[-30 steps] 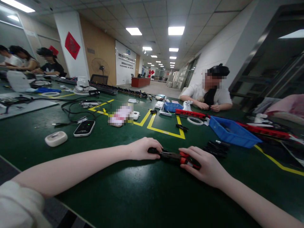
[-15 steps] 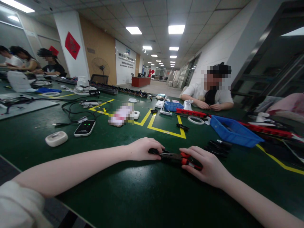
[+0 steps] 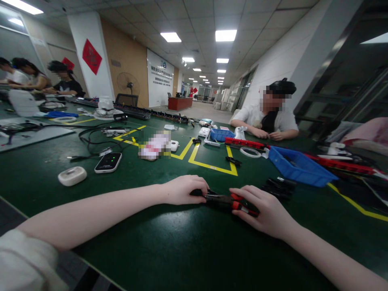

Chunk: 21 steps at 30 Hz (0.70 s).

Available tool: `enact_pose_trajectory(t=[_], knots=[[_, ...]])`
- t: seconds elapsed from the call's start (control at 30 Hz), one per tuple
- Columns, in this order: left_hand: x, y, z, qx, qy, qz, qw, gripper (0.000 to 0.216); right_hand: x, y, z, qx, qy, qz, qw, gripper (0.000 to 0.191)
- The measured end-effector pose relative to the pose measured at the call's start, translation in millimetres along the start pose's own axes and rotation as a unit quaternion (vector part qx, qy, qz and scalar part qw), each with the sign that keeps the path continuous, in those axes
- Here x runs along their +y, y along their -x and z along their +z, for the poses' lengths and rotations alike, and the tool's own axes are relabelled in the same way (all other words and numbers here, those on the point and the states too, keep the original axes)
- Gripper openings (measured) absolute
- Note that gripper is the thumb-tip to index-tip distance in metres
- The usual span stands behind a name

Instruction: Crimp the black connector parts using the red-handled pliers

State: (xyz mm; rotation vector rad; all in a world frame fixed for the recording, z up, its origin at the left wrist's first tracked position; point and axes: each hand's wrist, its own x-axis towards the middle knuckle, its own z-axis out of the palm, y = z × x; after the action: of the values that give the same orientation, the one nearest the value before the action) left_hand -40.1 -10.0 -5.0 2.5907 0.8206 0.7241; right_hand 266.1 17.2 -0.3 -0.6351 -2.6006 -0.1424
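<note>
My right hand is closed around the red and black handles of a pair of pliers, whose jaws point left. My left hand pinches a small black part, mostly covered by the fingers. The plier jaws meet this part at my left fingertips; whether they grip it I cannot tell. Both hands are low over the green table. Right of my right hand lies a group of black parts, and a similar black piece rests farther off on yellow tape.
A blue bin stands at the right, beside a red rail. To the left lie a white round-cornered case, a device with green lights, a phone and black cables. Across the table sits a person.
Both hands stay nearly in place with the pliers and the black part between them. The plier handles look about as far apart as before.
</note>
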Motion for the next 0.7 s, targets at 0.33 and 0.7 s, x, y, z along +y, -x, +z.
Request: enact_pose_trajectory(t=[0.33, 0.7], knots=[[0.6, -1.7, -1.2, 0.000, 0.044, -0.002, 0.999, 0.008, -0.4, 1.1, -0.6, 0.008, -0.004, -0.005, 1.000, 0.040], [-0.5, -0.1, -0.8, 0.018, 0.071, -0.008, 0.997, 0.005, -1.0, -0.3, -0.6, -0.004, -0.014, 0.000, 1.000, 0.040]])
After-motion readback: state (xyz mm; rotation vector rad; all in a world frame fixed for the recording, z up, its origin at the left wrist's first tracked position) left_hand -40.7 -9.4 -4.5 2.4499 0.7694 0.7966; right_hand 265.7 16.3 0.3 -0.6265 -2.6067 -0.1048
